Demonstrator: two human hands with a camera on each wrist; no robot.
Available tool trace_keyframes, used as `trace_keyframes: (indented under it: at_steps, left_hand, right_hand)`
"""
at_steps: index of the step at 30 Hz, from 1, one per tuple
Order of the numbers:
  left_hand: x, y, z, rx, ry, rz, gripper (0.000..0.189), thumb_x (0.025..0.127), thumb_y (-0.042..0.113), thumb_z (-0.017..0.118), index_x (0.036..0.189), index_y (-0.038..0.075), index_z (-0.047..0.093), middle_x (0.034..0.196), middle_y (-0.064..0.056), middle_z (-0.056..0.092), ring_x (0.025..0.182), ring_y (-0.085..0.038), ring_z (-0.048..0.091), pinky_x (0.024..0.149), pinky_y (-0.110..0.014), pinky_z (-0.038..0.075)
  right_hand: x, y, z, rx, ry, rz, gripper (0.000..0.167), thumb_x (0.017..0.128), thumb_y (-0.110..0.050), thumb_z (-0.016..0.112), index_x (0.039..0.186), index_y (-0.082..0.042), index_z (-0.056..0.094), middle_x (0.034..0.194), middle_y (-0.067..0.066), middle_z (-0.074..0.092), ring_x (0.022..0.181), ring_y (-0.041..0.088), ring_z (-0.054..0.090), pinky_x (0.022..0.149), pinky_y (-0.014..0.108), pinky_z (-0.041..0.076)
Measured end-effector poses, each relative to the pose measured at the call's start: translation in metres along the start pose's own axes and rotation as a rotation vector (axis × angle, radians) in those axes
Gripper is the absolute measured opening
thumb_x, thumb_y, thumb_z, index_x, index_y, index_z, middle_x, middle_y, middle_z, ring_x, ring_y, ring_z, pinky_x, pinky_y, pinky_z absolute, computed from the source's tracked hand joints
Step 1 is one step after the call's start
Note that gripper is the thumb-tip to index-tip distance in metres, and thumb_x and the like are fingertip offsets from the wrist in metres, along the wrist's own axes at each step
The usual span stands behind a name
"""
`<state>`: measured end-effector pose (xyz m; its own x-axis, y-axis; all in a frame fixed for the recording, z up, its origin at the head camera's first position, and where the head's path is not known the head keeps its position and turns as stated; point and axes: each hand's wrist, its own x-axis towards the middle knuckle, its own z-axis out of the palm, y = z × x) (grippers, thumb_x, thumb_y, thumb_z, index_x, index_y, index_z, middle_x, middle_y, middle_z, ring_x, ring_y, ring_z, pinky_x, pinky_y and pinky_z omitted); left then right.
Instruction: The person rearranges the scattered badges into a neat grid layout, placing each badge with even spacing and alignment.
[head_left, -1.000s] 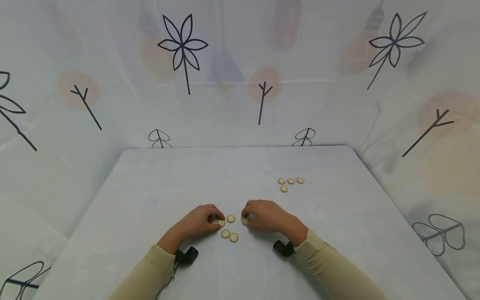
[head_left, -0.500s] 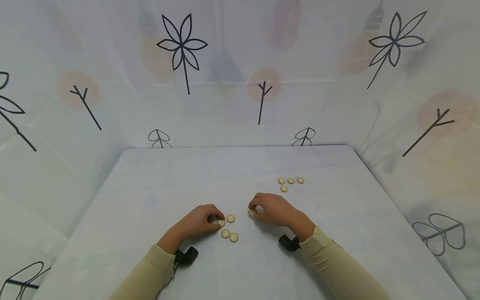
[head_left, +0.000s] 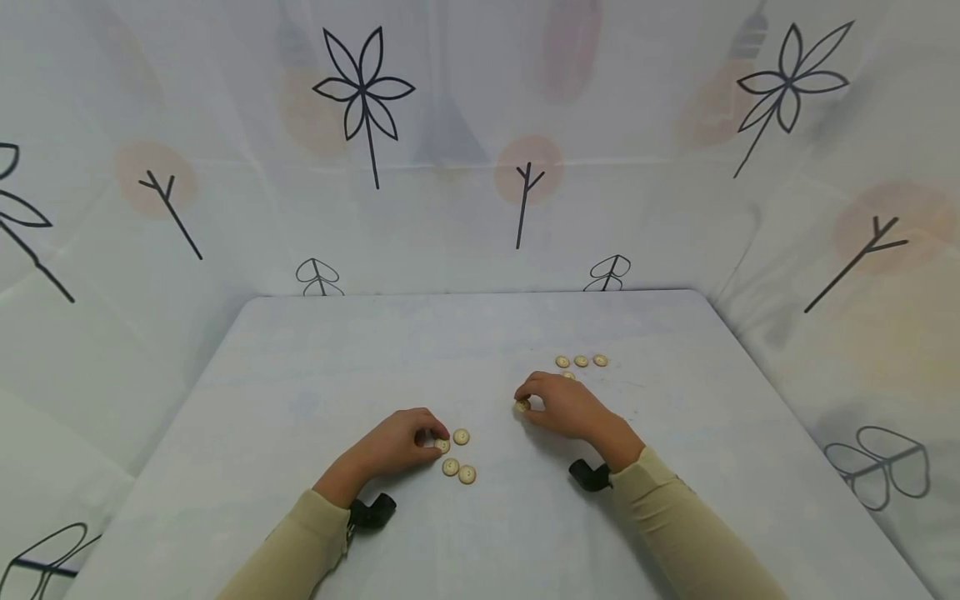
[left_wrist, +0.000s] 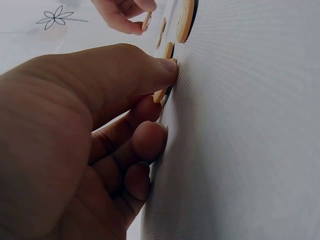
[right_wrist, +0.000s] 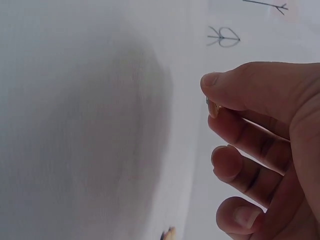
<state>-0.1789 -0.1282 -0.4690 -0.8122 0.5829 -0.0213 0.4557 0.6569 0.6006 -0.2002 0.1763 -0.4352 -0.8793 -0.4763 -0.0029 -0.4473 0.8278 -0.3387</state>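
My left hand (head_left: 397, 446) rests on the white table and pinches a cream-coloured round button (head_left: 442, 447) between thumb and finger. In the left wrist view that button (left_wrist: 159, 96) lies flat at the tabletop, partly covered by the thumb. Three loose buttons lie beside this hand: one button (head_left: 461, 437) to its right, a pair of buttons (head_left: 467, 474) nearer the front. Farther right, my right hand (head_left: 566, 407) pinches another button (head_left: 522, 406) by thumb and index finger. The right wrist view shows this button (right_wrist: 214, 109) edge-on, held above the table, other fingers curled loosely.
Three buttons (head_left: 581, 361) form a row beyond the right hand, with a fourth button (head_left: 569, 375) partly hidden behind that hand. Black wrist cameras (head_left: 373, 512) sit under both wrists. White printed cloth (head_left: 450, 208) hangs around the white table (head_left: 360, 350).
My right hand has carried its button away from the left group, to the right and farther back, and now partly covers one button of the far group. My left hand has stayed still.
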Motion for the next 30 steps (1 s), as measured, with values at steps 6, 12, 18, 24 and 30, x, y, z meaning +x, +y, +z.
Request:
trace_keyframes:
  at_steps: [6,12,18,24,30]
  left_hand:
    - [0.000,0.000,0.000,-0.003,0.004,0.002,0.017,0.087,0.024,0.071,0.104,0.022,0.071,0.091,0.014,0.060,0.076,-0.004,0.051,0.070,-0.023,0.044]
    - [0.000,0.001,-0.001,-0.004,0.011,0.009,0.016,0.087,0.023,0.072,0.103,0.020,0.072,0.089,0.013,0.060,0.075,-0.004,0.051,0.069,-0.023,0.044]
    - [0.000,0.001,0.000,0.005,0.003,0.001,0.017,0.088,0.025,0.071,0.104,0.022,0.071,0.091,0.015,0.060,0.076,-0.003,0.050,0.070,-0.023,0.045]
    - [-0.001,0.001,-0.001,0.007,-0.003,-0.009,0.017,0.088,0.026,0.071,0.104,0.022,0.071,0.090,0.016,0.059,0.076,-0.003,0.050,0.070,-0.023,0.044]
    - [-0.001,0.000,-0.001,0.003,-0.004,-0.011,0.017,0.088,0.026,0.071,0.104,0.022,0.071,0.090,0.016,0.059,0.076,-0.004,0.050,0.070,-0.023,0.044]
  right_hand:
    - [-0.002,0.013,-0.006,-0.014,0.031,-0.006,0.022,0.088,-0.019,0.070,0.109,-0.017,0.071,0.107,-0.004,0.066,0.100,0.016,0.063,0.082,0.036,0.051]
    - [-0.001,0.027,-0.010,-0.001,0.048,0.028,0.022,0.089,-0.019,0.068,0.111,-0.016,0.071,0.108,-0.003,0.066,0.102,0.017,0.062,0.087,0.038,0.050]
    - [0.000,0.039,-0.012,-0.009,0.068,0.048,0.023,0.090,-0.018,0.067,0.112,-0.013,0.070,0.107,-0.001,0.066,0.100,0.018,0.062,0.086,0.039,0.050]
    - [-0.001,0.046,-0.016,-0.009,0.066,0.094,0.023,0.090,-0.019,0.067,0.112,-0.013,0.070,0.120,0.006,0.065,0.113,0.026,0.061,0.092,0.045,0.049]
    - [-0.002,0.053,-0.017,0.003,0.082,0.140,0.023,0.089,-0.017,0.066,0.111,-0.011,0.070,0.124,0.009,0.064,0.120,0.032,0.057,0.100,0.051,0.043]
